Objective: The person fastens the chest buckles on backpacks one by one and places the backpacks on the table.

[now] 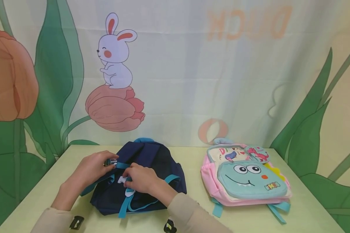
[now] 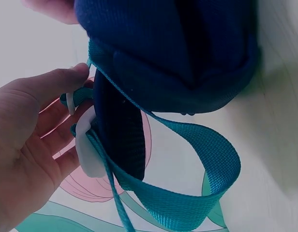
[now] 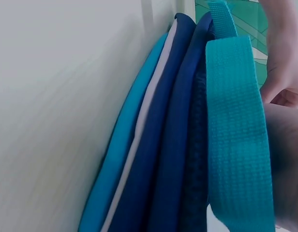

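A dark navy backpack [image 1: 154, 161] lies with its strap side up at centre left in the head view. My left hand [image 1: 91, 166] is at its left side, fingers and thumb around a white buckle piece [image 2: 88, 150] threaded on a teal strap [image 2: 187, 140]. Over the middle of the backpack, my right hand [image 1: 141, 178] pinches another white buckle piece [image 1: 122, 179]. The two pieces are apart. Below the right hand, a white strap adjuster [image 1: 129, 192] sits on teal webbing. In the right wrist view, a teal strap [image 3: 238, 130] hides part of the right hand.
A pink and teal backpack [image 1: 252, 181] with a smiling cartoon face lies to the right on the pale table [image 1: 192, 155]. Behind the table hangs a curtain [image 1: 175, 81] printed with a rabbit and tulips. Teal strap ends stick out from the pink backpack's lower edge.
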`<state>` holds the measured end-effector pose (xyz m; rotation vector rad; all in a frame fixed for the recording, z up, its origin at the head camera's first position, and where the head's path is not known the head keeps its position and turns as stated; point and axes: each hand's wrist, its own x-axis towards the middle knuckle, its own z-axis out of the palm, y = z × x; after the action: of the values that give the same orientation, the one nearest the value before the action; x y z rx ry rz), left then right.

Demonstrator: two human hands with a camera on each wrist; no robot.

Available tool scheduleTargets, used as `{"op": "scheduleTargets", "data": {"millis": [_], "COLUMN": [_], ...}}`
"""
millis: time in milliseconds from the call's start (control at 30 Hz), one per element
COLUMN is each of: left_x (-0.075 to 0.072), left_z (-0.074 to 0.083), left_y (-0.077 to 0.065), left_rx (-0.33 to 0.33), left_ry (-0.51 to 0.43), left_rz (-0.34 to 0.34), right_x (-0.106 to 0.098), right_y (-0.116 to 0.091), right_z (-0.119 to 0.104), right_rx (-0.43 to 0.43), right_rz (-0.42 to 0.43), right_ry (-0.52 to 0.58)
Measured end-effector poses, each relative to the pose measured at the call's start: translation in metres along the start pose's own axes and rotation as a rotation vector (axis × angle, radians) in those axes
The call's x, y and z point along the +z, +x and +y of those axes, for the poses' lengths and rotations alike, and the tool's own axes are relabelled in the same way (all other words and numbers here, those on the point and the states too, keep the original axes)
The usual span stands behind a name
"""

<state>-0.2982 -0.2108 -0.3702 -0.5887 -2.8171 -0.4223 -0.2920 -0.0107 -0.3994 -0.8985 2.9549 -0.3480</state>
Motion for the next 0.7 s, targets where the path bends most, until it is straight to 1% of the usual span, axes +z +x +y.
{"op": "scheduleTargets", "data": {"millis": [100, 233, 367, 533, 700], "left_x": [0.0, 0.0, 0.0, 0.002, 0.004], "left_z": [0.001, 0.001, 0.002, 0.004, 0.007], "left_y": [0.0, 0.0, 0.0, 0.001, 0.0], "left_rx": [0.002, 0.005, 0.006, 0.017, 0.044], "left_ry": [-0.001, 0.0, -0.01, -0.046, -0.041], "left_rz": [0.004, 0.008, 0.002, 0.003, 0.046], "right_x": [-0.001, -0.002, -0.002, -0.002, -0.005], "right_y": [-0.002, -0.006, -0.009, -0.014, -0.022], "right_z": [-0.002, -0.003, 0.0, 0.008, 0.016], "right_rx": [0.041, 0.053, 0.036, 0.003, -0.024], "right_rz": [-0.004, -0.002, 0.024, 0.052, 0.071], "right_ry": [-0.008, -0.014, -0.012, -0.001, 0.027]}}
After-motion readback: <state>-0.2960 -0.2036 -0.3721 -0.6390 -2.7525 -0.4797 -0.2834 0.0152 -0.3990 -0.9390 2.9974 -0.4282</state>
